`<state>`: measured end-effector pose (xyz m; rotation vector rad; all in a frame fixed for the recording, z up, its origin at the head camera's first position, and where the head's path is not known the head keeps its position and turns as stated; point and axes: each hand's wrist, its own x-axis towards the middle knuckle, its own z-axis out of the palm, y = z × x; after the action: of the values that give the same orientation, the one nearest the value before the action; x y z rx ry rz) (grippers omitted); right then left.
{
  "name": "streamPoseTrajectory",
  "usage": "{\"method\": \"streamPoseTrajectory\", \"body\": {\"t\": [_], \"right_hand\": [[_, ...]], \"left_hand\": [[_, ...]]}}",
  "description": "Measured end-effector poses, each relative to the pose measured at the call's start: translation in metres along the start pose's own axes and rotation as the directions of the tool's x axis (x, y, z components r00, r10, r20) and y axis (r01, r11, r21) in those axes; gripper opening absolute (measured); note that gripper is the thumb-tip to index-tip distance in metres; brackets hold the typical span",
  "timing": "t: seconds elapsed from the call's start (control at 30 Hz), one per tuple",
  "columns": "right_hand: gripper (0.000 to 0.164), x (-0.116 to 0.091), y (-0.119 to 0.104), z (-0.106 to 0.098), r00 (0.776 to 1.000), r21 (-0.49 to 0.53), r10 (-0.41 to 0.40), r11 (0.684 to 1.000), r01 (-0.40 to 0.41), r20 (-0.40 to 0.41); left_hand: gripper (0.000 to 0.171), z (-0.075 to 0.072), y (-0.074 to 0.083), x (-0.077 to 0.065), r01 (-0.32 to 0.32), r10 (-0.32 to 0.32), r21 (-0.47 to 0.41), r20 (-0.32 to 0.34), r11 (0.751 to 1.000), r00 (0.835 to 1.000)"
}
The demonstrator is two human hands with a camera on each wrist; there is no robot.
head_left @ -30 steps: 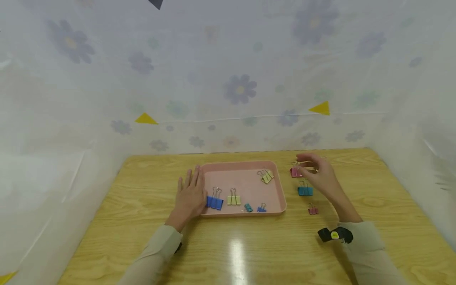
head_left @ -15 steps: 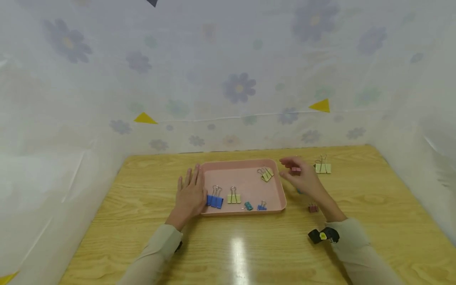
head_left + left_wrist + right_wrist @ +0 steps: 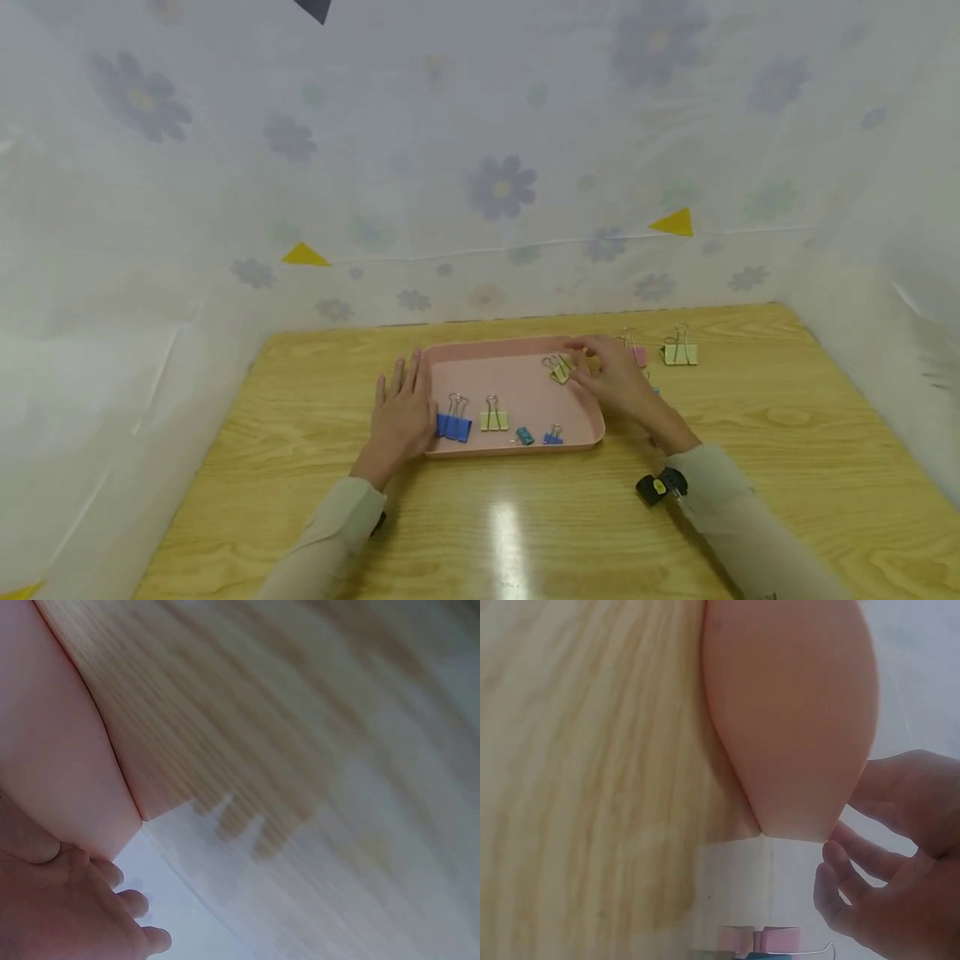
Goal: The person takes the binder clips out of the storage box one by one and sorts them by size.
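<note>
While the tray (image 3: pixel 517 383) holds clips (image 3: pixel 493 422), the left hand (image 3: pixel 401 418) and right hand (image 3: pixel 617 379) are unclenched

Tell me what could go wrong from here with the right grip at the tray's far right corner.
1. The yellow clip beside the right grip lies at an angle, so a pinch might twist or drop it; I can't tell whether it is touched.
2. The teal clip and pink clip sit close by, partly hidden in the head view; pulling back could knock them.
3. The left grip lies straight-fingered along the tray, so a bump might shift it.
</note>
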<state>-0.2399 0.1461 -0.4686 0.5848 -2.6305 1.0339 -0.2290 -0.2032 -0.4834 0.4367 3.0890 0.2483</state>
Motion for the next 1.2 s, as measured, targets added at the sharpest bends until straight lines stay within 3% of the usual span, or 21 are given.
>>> {"method": "streamPoseTrajectory", "body": {"t": [0.17, 0.47, 0.63, 0.97, 1.2], "right_hand": [[0.045, 0.006, 0.007, 0.005, 0.999, -0.047, -0.003, 0.999, 0.006, 0.052], [0.053, 0.011, 0.010, 0.013, 0.985, -0.027, -0.044, 0.998, 0.049, 0.164], [0.044, 0.012, 0.009, 0.015, 0.983, -0.016, -0.070, 0.997, 0.074, 0.171], [0.034, 0.009, 0.005, 0.014, 0.985, -0.031, 0.011, 1.000, -0.005, 0.173], [0.026, 0.001, 0.010, 0.011, 0.988, -0.012, -0.026, 1.000, 0.029, 0.150]], "left_hand": [[0.065, 0.000, 0.000, -0.001, 0.005, -0.005, 0.010, 0.009, 1.000, 1.000], [0.065, 0.003, 0.000, -0.003, 0.010, -0.010, -0.003, 0.008, 1.000, 1.000], [0.065, 0.003, -0.001, -0.004, 0.012, -0.012, -0.004, 0.007, 1.000, 1.000], [0.065, 0.001, 0.004, -0.001, 0.010, -0.010, -0.006, 0.002, 1.000, 1.000], [0.065, 0.003, 0.008, 0.004, -0.004, 0.004, -0.002, 0.003, 1.000, 1.000]]}}
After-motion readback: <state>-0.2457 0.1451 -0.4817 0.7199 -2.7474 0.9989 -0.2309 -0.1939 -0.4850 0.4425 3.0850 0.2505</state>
